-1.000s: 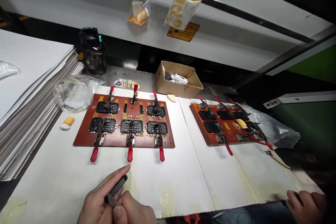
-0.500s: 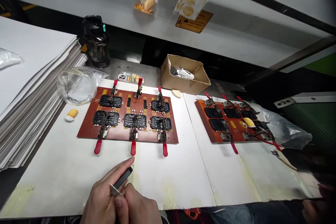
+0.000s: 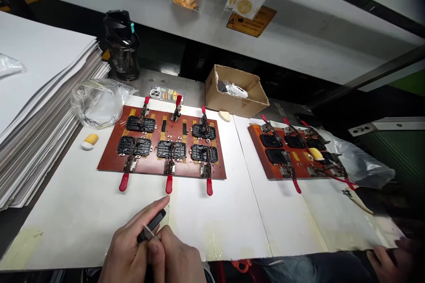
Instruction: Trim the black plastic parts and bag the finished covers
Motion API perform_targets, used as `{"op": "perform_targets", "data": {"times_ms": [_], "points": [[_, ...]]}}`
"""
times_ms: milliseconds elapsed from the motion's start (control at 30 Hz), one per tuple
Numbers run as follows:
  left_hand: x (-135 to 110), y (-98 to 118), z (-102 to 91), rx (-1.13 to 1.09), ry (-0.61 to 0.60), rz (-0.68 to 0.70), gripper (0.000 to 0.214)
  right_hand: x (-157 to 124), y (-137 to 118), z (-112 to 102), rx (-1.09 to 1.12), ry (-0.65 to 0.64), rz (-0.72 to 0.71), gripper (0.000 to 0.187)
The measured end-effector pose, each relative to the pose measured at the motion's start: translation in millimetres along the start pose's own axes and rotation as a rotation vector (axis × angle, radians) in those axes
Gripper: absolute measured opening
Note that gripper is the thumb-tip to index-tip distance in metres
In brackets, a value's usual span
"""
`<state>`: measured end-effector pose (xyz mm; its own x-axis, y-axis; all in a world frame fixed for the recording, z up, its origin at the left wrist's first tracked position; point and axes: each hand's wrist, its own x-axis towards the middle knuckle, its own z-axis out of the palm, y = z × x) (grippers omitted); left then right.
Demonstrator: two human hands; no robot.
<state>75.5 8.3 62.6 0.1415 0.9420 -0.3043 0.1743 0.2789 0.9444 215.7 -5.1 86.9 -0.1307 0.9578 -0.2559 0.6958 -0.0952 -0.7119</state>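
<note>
My left hand is closed around a small black plastic part, its index finger stretched along the part's far side. A thin metal blade is pinched in my right hand and lies against the part's near edge; its handle is hidden by my fingers. The two hands touch each other in front of a reddish-brown fixture board. On that board, toggle clamps with red handles hold several black plastic plates.
A second clamp board stands on the right, with pliers nearby. Behind are a cardboard box, a phone and a dark bottle. Stacked sheets rise at left. A co-worker's hand is at lower right.
The blade has turned and shifted a little along the black part's edge. My view has tilted slightly. More of the co-worker's hand shows at the lower right.
</note>
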Motion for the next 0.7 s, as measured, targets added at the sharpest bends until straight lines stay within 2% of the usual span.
{"op": "perform_targets", "data": {"times_ms": [167, 300, 400, 467, 533, 600, 633, 700], "points": [[-3, 4, 3.6, 0.105, 0.127, 0.085, 0.035, 24, 33, -27, 0.188, 0.103, 0.197, 0.053], [-1, 3, 3.6, 0.13, 0.118, 0.083, 0.036, 28, 50, -32, 0.378, 0.12, 0.242, 0.05], [3, -3, 1.2, 0.185, 0.055, 0.11, 0.037, 22, 42, -23, 0.56, 0.128, 0.158, 0.037], [5, -6, 0.6, 0.208, 0.035, 0.117, 0.037, 20, 32, -16, 0.671, 0.15, 0.102, 0.039], [6, -9, 1.1, 0.203, 0.019, 0.122, 0.038, 24, 22, -12, 0.761, 0.114, 0.066, 0.044], [6, -12, 1.6, 0.184, -0.002, 0.122, 0.039, 32, 16, -11, 0.792, 0.067, 0.058, 0.035], [6, -13, 1.3, 0.175, -0.011, 0.107, 0.038, 37, 15, -12, 0.782, 0.076, 0.068, 0.029], [6, -15, -0.2, 0.157, -0.013, 0.059, 0.039, 45, 16, -15, 0.753, 0.197, 0.114, 0.03]]}}
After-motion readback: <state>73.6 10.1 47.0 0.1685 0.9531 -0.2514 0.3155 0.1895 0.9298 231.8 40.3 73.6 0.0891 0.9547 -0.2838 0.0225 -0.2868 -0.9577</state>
